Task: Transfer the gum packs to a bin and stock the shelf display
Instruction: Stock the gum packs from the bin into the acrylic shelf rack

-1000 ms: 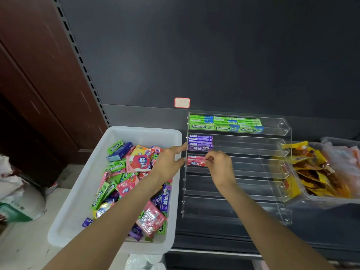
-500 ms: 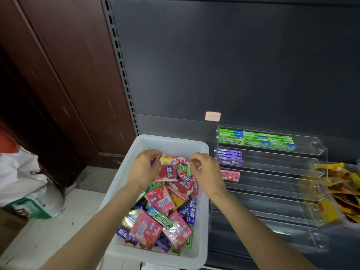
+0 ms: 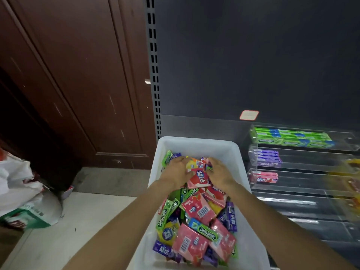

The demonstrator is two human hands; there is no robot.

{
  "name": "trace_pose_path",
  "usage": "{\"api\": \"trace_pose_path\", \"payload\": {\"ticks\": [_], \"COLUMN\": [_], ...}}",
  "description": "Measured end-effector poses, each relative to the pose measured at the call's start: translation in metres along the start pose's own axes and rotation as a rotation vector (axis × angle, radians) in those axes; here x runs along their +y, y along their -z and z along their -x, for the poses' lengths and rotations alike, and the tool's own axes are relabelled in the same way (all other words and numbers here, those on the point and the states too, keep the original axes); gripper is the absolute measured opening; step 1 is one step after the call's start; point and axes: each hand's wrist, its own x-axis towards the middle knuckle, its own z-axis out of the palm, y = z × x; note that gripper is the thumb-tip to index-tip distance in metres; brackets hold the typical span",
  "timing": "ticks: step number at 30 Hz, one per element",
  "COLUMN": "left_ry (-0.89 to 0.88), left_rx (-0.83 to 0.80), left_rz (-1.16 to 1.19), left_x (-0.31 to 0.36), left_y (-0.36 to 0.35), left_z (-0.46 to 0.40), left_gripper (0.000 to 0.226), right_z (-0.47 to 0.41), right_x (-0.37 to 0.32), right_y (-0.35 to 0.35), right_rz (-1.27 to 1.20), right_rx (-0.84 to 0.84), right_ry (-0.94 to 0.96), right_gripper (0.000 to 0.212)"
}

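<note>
Head view: your left hand (image 3: 176, 172) and right hand (image 3: 219, 175) spread flat over gum packs (image 3: 196, 213) at the bin's (image 3: 194, 142) twelve o'clock end, gripping nothing, likely sorting for the display (image 3: 311, 166).

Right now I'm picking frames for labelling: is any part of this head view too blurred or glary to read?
Head view: the yellow snack packs at the right edge are smeared by motion blur; glare streaks the lower clear shelf tiers; the white bin and its gum packs read sharply.
</note>
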Motion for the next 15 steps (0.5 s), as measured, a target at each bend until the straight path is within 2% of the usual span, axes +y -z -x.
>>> {"api": "trace_pose_path", "payload": {"ticks": [3, 9, 12, 15], "left_ry": [0.007, -0.003, -0.007, 0.016], "left_rx": [-0.005, -0.013, -0.004, 0.02], "left_rz": [-0.108, -0.137, -0.151, -0.141], "left_x": [-0.007, -0.015, -0.015, -0.012], "left_y": [-0.009, -0.012, -0.011, -0.013], "left_z": [-0.009, -0.018, -0.022, -0.024], "left_gripper": [0.066, 0.068, 0.066, 0.062], "right_z": [-0.005, -0.022, -0.027, -0.032], "right_x": [0.005, 0.011, 0.01, 0.014], "right_y": [-0.001, -0.001, 0.004, 0.01], "right_rz": [0.05, 0.131, 0.156, 0.157], "right_rx": [0.006, 0.102, 0.125, 0.051], "right_ry": [0.0, -0.015, 0.009, 0.056], "right_gripper": [0.039, 0.031, 0.02, 0.002]}}
